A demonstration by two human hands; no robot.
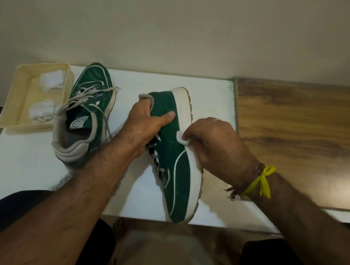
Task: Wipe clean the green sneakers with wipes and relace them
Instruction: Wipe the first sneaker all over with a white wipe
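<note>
A green sneaker point(177, 177) with a thick white sole lies tipped on its side over the white board point(23, 163), toe toward me. My left hand point(146, 126) grips its heel collar, fingers inside the opening and thumb on the green side. My right hand point(214, 146) pinches a white wipe point(183, 139) and presses it against the shoe where the green upper meets the sole. The second green sneaker point(85, 111) stands upright to the left, its grey laces loose.
A cream plastic tray point(18, 98) at the far left holds crumpled white wipes point(50, 81). A wooden tabletop point(306, 138) adjoins the white board on the right. A wall rises close behind. My knees and a bare foot show below the board's front edge.
</note>
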